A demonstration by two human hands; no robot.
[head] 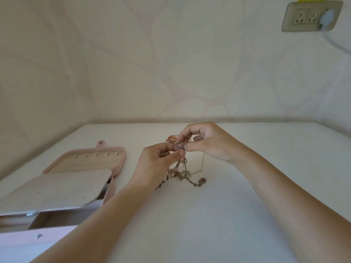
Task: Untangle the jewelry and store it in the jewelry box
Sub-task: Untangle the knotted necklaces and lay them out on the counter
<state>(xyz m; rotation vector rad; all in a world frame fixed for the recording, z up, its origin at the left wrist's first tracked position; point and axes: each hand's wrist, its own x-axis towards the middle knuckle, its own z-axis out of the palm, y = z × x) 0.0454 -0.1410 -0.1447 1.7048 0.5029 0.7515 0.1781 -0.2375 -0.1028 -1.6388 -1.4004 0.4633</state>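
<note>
A tangle of rose-gold and silver-toned chains (182,171), flecked with red and yellow at its top, hangs between a person's left hand (159,160) and right hand (207,144). Left of the left hand lies a pale pink jewelry box (115,166) with a beige lining. The table (209,215) below is plain cream; behind, faint pink leaf patterns cross off-white wallpaper (171,63).

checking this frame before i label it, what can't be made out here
- Head view: the knot in the tangled jewelry is hidden by fingertips of the left hand and right hand.
- How many pieces: chains too fine to count.
- Jewelry box: compartments covered by its insert panel; near corner cut off by the frame edge.
</note>
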